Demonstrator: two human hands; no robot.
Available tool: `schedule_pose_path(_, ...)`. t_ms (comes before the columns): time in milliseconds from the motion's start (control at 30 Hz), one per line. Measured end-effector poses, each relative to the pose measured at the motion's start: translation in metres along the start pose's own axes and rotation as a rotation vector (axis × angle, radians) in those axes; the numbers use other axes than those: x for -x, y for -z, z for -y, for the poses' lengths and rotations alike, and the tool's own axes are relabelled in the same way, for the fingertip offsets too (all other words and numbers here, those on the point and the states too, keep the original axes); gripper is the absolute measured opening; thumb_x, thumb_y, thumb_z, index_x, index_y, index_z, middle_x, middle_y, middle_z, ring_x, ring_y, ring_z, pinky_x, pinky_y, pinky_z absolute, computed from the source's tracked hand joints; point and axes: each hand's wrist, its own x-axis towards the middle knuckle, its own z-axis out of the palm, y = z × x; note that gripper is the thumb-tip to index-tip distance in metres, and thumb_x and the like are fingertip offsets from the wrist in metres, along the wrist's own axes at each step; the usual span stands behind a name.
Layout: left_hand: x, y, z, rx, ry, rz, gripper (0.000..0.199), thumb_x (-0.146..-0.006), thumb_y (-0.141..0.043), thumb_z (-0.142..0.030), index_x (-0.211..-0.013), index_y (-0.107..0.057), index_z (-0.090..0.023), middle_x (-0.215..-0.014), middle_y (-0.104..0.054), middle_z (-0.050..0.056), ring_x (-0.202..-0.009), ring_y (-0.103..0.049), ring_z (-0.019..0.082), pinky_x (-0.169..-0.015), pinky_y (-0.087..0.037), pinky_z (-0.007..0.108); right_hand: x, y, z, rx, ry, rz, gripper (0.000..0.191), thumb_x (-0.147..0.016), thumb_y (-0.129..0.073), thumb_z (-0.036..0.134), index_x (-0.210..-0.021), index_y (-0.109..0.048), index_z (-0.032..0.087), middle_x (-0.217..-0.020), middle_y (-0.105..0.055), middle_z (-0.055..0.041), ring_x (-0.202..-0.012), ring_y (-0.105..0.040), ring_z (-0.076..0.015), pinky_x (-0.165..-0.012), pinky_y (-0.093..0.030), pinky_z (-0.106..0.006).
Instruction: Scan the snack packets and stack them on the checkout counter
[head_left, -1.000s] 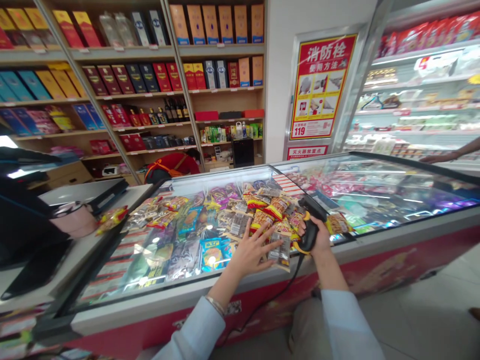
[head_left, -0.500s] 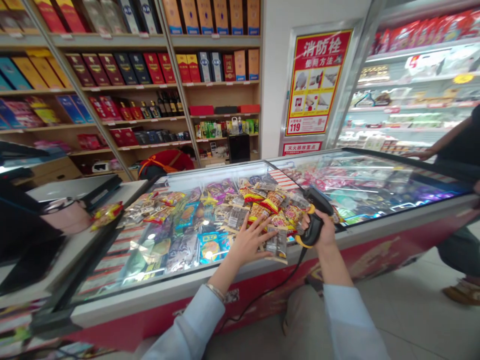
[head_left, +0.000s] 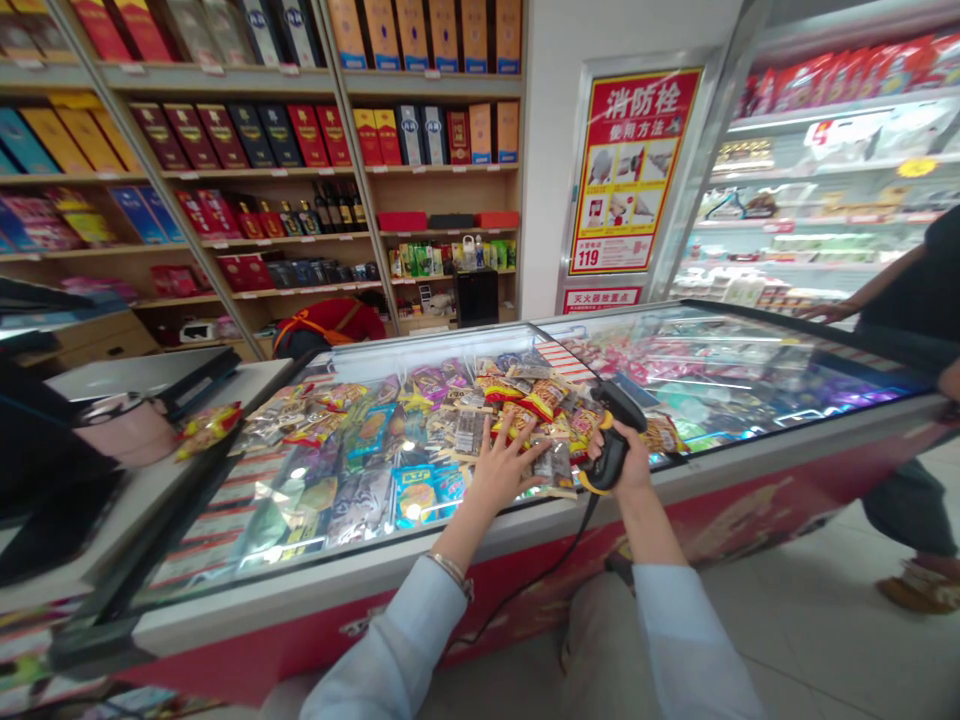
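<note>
A black and yellow barcode scanner (head_left: 616,432) is gripped in my right hand (head_left: 632,462), its cable hanging over the freezer's front edge. My left hand (head_left: 501,468) lies with spread fingers on the near side of a heap of snack packets (head_left: 544,398). The heap mixes red and yellow bags with clear, dark-filled ones and rests on the glass lid. Another red and yellow packet (head_left: 663,434) lies just right of the scanner. Left along the glass is a second pile of packets (head_left: 307,415).
The chest freezer (head_left: 420,553) spans the view, with coloured packs under its glass. A pink container (head_left: 127,428) stands on the left counter. At the right a person (head_left: 911,300) rests a hand on the freezer. Another person in red (head_left: 334,322) bends behind it.
My right hand and the scanner have shifted slightly left and down, uncovering more of the packet at the right. My left hand stays spread on the heap.
</note>
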Motion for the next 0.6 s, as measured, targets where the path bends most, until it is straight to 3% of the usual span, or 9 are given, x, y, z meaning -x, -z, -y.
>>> schedule_pose_path(233, -0.001, 0.007, -0.005, -0.011, 0.013, -0.011, 0.070, -0.088, -0.048, -0.061, -0.151, -0.029, -0.037, -0.162, -0.020, 0.001, -0.149, -0.009, 0.039, -0.116, -0.006, 0.069, -0.005, 0.006, -0.008, -0.034, -0.062, 0.021, 0.026, -0.066, -0.071, 0.040, -0.066, -0.052, 0.023, -0.050, -0.052, 0.0035, -0.039, -0.049, -0.0118, -0.035, -0.044, -0.023)
schedule_pose_path(467, 0.002, 0.011, -0.010, -0.002, -0.198, 0.025, 0.061, -0.092, -0.040, -0.058, -0.149, -0.033, -0.039, -0.162, -0.020, -0.002, -0.149, -0.011, 0.035, -0.117, -0.004, 0.067, 0.001, 0.003, -0.012, -0.023, -0.029, 0.010, 0.027, -0.064, -0.072, 0.040, -0.063, -0.052, 0.022, -0.049, -0.053, 0.0030, -0.040, -0.050, -0.0107, -0.036, -0.042, -0.020)
schedule_pose_path(600, 0.002, 0.011, -0.011, 0.005, -0.226, 0.035, 0.064, -0.090, -0.037, -0.065, -0.147, -0.037, -0.035, -0.163, -0.019, -0.001, -0.149, -0.011, 0.035, -0.118, -0.005, 0.065, 0.002, 0.002, -0.011, -0.003, -0.014, 0.036, 0.025, -0.065, -0.072, 0.039, -0.069, -0.055, 0.022, -0.050, -0.053, 0.0043, -0.039, -0.049, -0.0106, -0.036, -0.042, -0.020)
